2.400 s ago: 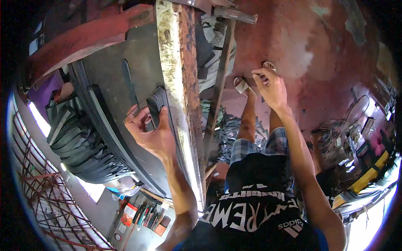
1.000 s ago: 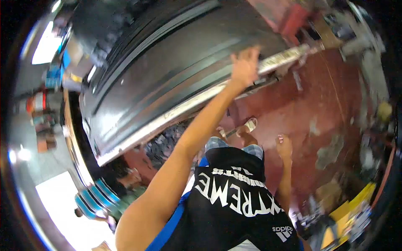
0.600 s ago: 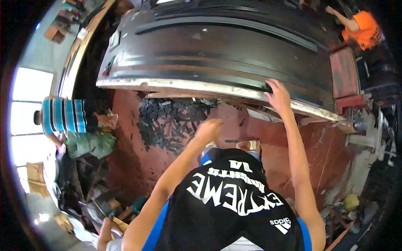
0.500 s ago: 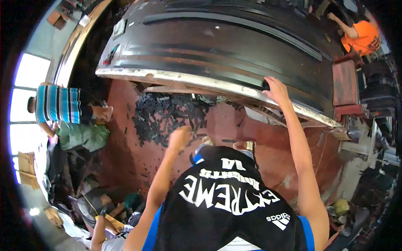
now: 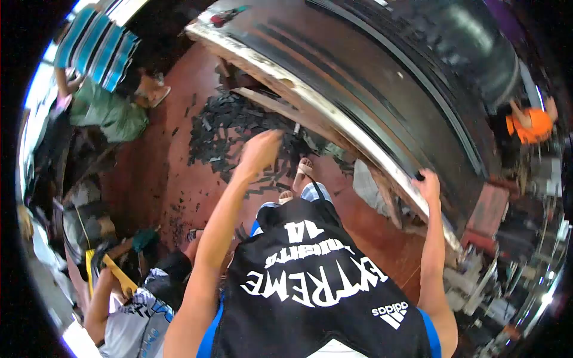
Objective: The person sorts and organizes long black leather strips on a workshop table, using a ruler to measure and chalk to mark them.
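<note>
My right hand [image 5: 428, 186] is at the pale front edge of a long dark-topped table [image 5: 358, 77], its fingers bent around a small black piece [image 5: 420, 175] on the tabletop. Long black strips [image 5: 334, 70] lie along the table beyond it. Out over the floor, my left hand [image 5: 261, 154] hangs with curled fingers, slightly blurred; whatever they may hold is hidden. Below that hand, a heap of black offcuts [image 5: 224, 122] spreads across the red floor.
A tool with red and green handles [image 5: 227, 17] lies at the table's far left corner. A person in a striped shirt [image 5: 98, 51] is at upper left beside a green sack [image 5: 110, 113]. Another sits at lower left [image 5: 140, 319], and one in orange [image 5: 531, 125] is at right.
The view has swung round, so the table now slants down to the right. My left hand has risen over the heap, and my right hand appears nearer the table's right end.
</note>
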Available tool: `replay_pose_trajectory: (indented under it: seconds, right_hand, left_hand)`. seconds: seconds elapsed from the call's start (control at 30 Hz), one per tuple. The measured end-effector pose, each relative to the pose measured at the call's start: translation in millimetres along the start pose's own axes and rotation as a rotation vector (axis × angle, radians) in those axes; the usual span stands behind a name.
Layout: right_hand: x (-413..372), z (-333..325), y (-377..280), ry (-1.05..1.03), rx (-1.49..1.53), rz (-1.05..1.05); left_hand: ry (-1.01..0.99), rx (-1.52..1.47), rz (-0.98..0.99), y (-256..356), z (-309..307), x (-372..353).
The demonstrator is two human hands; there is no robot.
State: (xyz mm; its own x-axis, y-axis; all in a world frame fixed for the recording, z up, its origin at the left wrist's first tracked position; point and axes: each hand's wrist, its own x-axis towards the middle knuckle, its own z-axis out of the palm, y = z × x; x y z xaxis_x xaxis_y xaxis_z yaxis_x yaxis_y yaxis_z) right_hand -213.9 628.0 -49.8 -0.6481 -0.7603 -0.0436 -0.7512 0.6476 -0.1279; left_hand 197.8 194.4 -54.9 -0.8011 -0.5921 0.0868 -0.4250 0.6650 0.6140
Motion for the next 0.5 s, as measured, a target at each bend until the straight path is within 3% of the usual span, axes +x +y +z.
replay_pose_trajectory:
  seconds: [0.03,0.07,0.1,0.13,0.17,0.2,0.27,0.4,0.5]
  right_hand:
    - [0,5,7,0.004,-0.011,0.003]
    - [-5,5,8,0.026,-0.019,0.0]
    - [-5,5,7,0.049,-0.027,0.0]
    - [4,-14,-14,-0.1,0.008,0.111]
    - [9,-35,-40,-0.252,0.041,0.228]
    - [5,-25,-36,-0.221,0.005,0.227]
    - [9,-23,-39,-0.211,-0.035,0.214]
    - [45,-46,-125,-0.196,0.028,0.19]
    - [76,-48,-171,-0.184,0.066,0.192]
  left_hand:
    - [-0.06,0.026,0.092,12,5,39]
    - [0.063,0.003,0.228,18,21,72]
    - [-0.048,0.056,0.266,37,15,104]
    - [0.122,0.053,0.408,38,36,134]
    - [-0.1,0.212,0.449,56,18,160]
    - [-0.176,0.276,0.493,59,21,185]
    - [-0.249,0.393,0.494,59,29,218]
    - [-0.387,0.501,0.501,25,22,248]
    - [-0.29,0.52,0.522,-16,14,265]
